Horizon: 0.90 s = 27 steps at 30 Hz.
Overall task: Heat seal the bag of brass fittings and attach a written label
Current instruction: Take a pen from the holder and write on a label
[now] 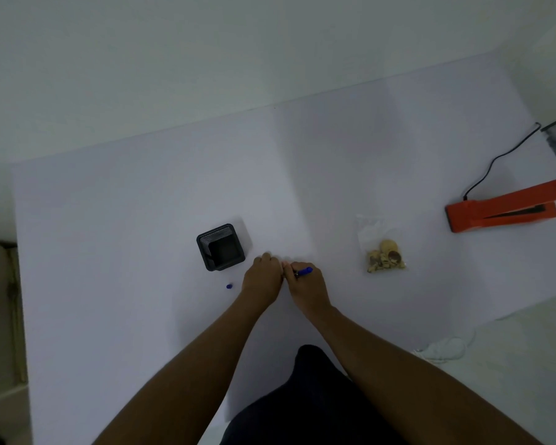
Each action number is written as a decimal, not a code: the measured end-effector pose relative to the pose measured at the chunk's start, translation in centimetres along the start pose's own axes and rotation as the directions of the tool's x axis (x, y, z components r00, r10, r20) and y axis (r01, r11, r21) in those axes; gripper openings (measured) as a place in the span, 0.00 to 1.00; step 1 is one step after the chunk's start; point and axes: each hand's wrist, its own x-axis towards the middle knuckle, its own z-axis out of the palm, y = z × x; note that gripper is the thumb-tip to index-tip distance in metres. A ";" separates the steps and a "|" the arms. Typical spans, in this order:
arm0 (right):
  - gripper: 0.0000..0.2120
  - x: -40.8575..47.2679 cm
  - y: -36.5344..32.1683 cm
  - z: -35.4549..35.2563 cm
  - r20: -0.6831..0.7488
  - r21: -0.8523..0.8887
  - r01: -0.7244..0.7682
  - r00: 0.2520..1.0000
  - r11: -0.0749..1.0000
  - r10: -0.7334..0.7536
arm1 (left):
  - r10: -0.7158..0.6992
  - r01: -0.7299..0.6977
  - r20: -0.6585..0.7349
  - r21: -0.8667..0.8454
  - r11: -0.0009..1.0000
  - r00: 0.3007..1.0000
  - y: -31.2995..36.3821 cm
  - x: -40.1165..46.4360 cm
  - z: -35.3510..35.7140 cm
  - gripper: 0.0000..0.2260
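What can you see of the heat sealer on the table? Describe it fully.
The sealer is orange, plastic-looking, long and narrow. It lies at the table's far right, partly cut off by the frame. Its arm is raised, open like a wedge, showing a dark strip inside. A black cord leaves its left end. Neither hand touches it; the bag lies apart from it.

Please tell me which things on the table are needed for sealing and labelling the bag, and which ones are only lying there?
Needed for the job:
- clear bag of brass fittings
- orange heat sealer, arm raised
- blue pen, in the right hand
- left hand, pressing beside it

Only lying about:
- black mesh holder
- small blue cap
- white cloth at the table edge
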 end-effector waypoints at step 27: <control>0.22 -0.1 0.2 0.2 -0.022 0.013 0.010 1.000 1.000 -0.010 | -0.008 0.008 -0.001 -0.016 1.000 1.000 -0.1 0.0 0.2 0.09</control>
